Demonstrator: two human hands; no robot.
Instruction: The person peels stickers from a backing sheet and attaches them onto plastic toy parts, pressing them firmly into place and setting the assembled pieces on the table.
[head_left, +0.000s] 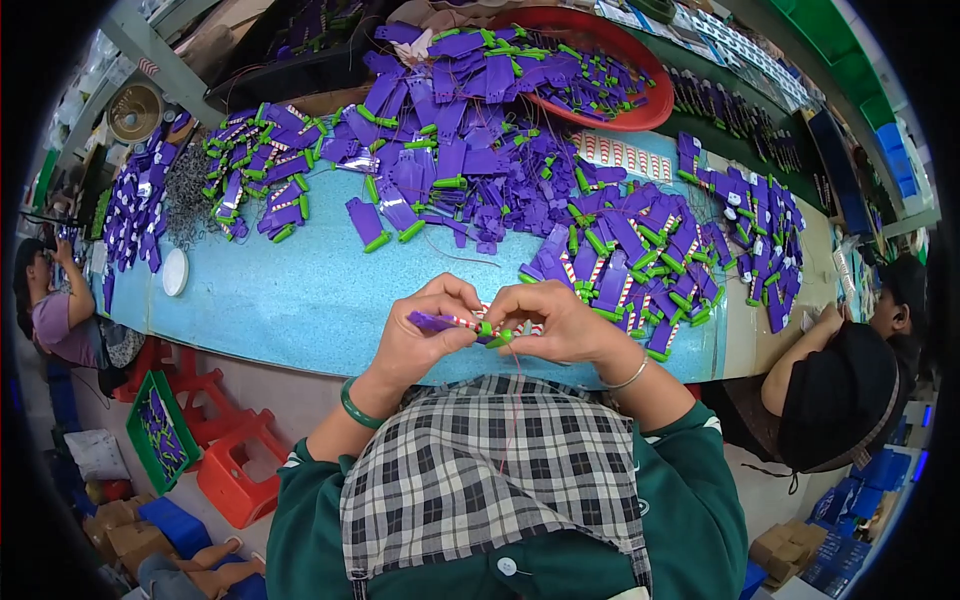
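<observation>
Just above the table's near edge, both my hands meet on a small purple plastic piece (428, 321) with a green end and a red-and-white striped strip along it. My left hand (432, 325) is closed around its purple part, thumb in front. My right hand (562, 325) pinches at the green end, fingertips almost touching the left ones. A bit of striped strip also shows by the right fingers; whether it belongs to the same piece I cannot tell. From the green end a thin reddish wire (514, 400) hangs down over my checked apron (490, 470).
Purple-and-green pieces (640, 250) lie heaped on the blue table (290, 300); a red basin (655, 100) holds more. Nearby are a striped sticker sheet (625, 158), a white round lid (175, 271), red stools (245, 470) and a green crate (140, 430). People sit at either side.
</observation>
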